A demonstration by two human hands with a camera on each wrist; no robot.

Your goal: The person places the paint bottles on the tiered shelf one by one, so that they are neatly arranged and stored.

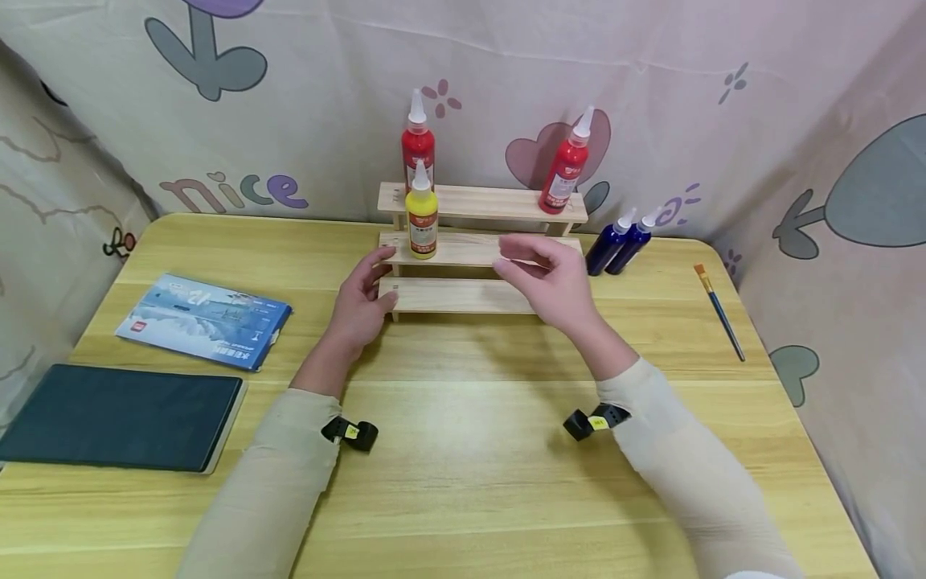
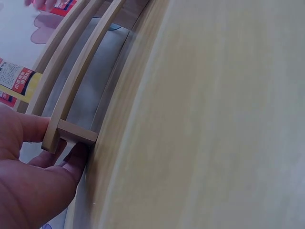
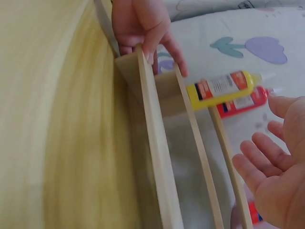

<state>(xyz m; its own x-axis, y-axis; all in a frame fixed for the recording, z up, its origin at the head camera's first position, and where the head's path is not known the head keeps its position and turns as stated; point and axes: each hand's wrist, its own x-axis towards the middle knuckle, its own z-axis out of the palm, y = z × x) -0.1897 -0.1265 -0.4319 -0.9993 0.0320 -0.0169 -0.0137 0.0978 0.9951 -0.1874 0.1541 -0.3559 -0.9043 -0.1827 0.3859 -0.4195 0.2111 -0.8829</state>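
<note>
A three-step wooden rack (image 1: 463,296) stands at the back of the table. My left hand (image 1: 362,301) grips its left end, with the thumb over the lowest shelf and the other fingers at the end support (image 2: 76,132). Above the rack's right half is my right hand (image 1: 553,281), holding nothing, its fingers loosely bent in the right wrist view. On the middle shelf, toward the left, stands a yellow paint bottle (image 1: 423,221) with a white nozzle. Two red paint bottles, one at the left (image 1: 417,145) and one at the right (image 1: 563,177), stand on the top shelf.
Two dark blue bottles (image 1: 608,245) lean side by side just right of the rack. A paintbrush (image 1: 719,314) lies near the right table edge. At the left are a blue picture-covered pad (image 1: 206,320) and a dark flat board (image 1: 123,418). Patterned cloth (image 1: 463,72) hangs behind.
</note>
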